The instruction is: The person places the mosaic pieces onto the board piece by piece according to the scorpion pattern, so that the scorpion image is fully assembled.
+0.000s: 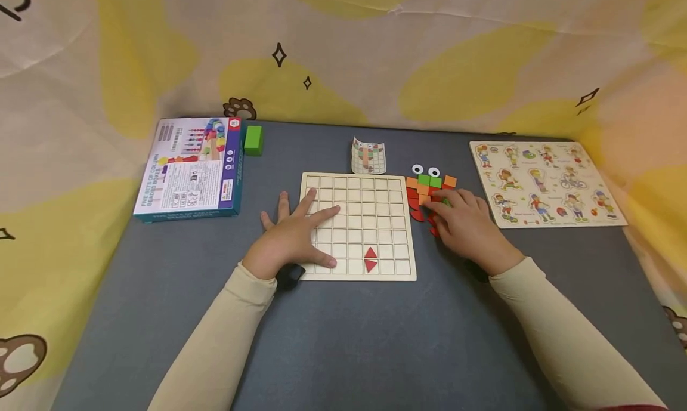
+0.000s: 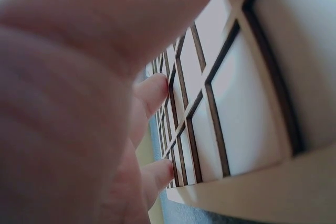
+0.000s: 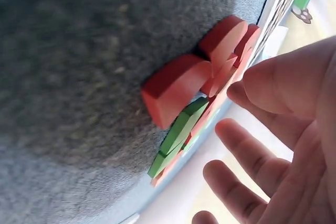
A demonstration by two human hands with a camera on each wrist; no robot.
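Note:
My left hand (image 1: 290, 239) rests with spread fingers on the left side of a wooden grid board (image 1: 385, 220). Two small red triangle tiles (image 1: 370, 266) lie in the board's lower part. Over a pile of coloured tiles beside the board's right edge reaches my right hand (image 1: 468, 225), its thumb and index finger close together at the pile. Orange tiles (image 1: 449, 181), green tiles (image 1: 435, 182) and curved red pieces (image 3: 176, 87) make up the pile. No tile shows between the right fingertips. Two white eye discs (image 1: 417, 169) lie at the pile's far end.
A small curled pattern card (image 1: 368, 156) stands behind the board. At the left are a boxed toy set (image 1: 188, 169) and a green block (image 1: 254, 141). A wooden picture puzzle (image 1: 547, 184) lies at the right. Patterned cloth (image 1: 343, 53) hangs behind the grey table (image 1: 386, 345).

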